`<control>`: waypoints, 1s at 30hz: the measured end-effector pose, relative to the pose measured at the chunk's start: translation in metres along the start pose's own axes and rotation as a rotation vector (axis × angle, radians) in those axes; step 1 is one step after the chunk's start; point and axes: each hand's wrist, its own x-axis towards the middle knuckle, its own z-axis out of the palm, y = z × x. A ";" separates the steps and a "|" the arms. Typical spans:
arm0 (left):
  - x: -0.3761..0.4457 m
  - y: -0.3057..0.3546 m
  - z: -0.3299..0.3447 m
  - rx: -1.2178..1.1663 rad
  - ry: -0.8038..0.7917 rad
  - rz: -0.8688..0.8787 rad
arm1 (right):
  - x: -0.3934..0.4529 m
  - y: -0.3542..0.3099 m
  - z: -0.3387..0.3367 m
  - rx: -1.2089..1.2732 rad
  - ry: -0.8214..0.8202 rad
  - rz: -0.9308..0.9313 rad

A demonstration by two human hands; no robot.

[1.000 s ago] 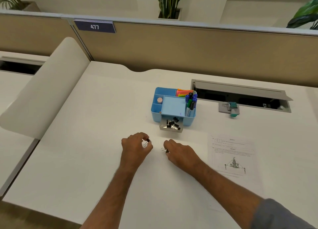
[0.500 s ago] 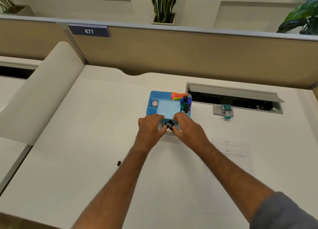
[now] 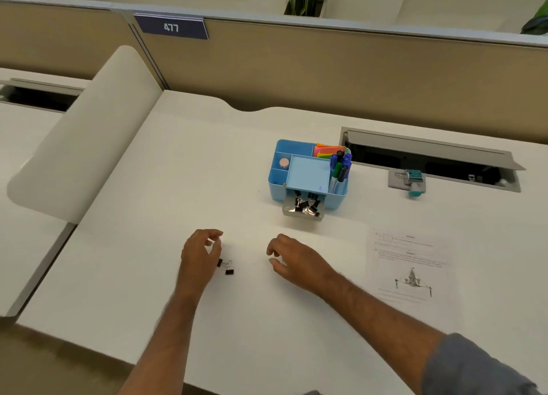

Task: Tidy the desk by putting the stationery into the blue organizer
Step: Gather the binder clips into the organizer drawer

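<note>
Clips are what I'm working through now: two small black binder clips with silver wire handles (image 3: 226,267) lie on the white table (image 3: 148,276), still to be gathered, and I judge this to be the picking-up stage of yet another trip to the drawer. My left hand (image 3: 201,255) hovers just to the left of them, its fingers loosely curled with thumb and forefinger parted, and as far as I can see it holds nothing; the nearer clip sits right at the edge of the palm, though I cannot tell whether skin touches it. My right hand (image 3: 292,261) lies to the right, apart from the clips, fingers bent and relaxed, also empty.

Farther away and a bit to the right stands the blue plastic organizer with its several compartments (image 3: 277,175), already carrying coloured sticky notes (image 3: 327,150) and a bunch of markers (image 3: 341,166). Its clear little drawer (image 3: 302,209) is pulled out toward me and holds a heap of black clips.

Next I would need a fine pinch with the left fingers on one clip or both, a lift, then a reach away to the open drawer
</note>
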 end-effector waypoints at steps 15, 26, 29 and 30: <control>-0.023 -0.045 -0.019 0.099 -0.357 0.006 | 0.035 -0.034 0.065 -0.373 -0.238 -0.375; -0.025 -0.038 -0.006 0.080 -0.273 -0.040 | 0.015 0.000 0.038 -0.602 -0.095 -0.363; -0.024 -0.034 0.000 0.065 -0.261 -0.049 | 0.012 0.010 0.027 -0.571 -0.125 -0.302; -0.023 -0.033 0.002 0.061 -0.261 -0.051 | 0.011 0.013 0.024 -0.548 -0.143 -0.282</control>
